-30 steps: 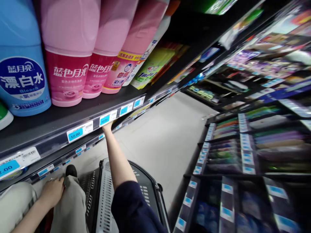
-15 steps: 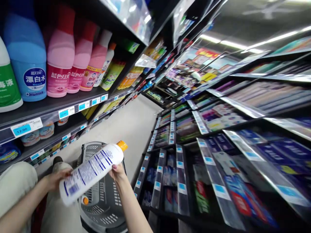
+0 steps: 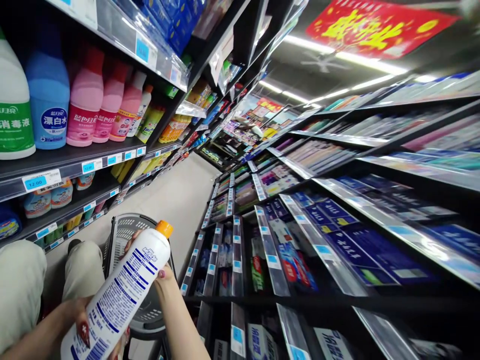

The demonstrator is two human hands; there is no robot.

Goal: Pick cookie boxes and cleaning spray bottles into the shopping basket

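A white bottle [image 3: 122,290] with an orange cap and blue printed text is held tilted in front of me, its cap toward the upper right. My left hand [image 3: 84,320] grips the lower end, thumb across the label. Near the neck, my right hand [image 3: 163,275] is wrapped round the far side, with most of its fingers hidden behind the bottle. Beneath the bottle stands a grey shopping basket [image 3: 138,220] with slotted walls; the bottle and my hands cover much of its inside.
On the left shelf [image 3: 75,162] stand a blue bleach bottle [image 3: 48,107], pink bottles [image 3: 85,107] and a white-and-green bottle [image 3: 13,107]. Shelves of boxed goods [image 3: 337,215] line the right. The pale aisle floor [image 3: 168,190] runs between them. My knees [image 3: 22,285] are at lower left.
The bottle has come closer and turned more upright, its printed label now facing me. My left hand has shifted onto its lower front. The view has swung right and up.
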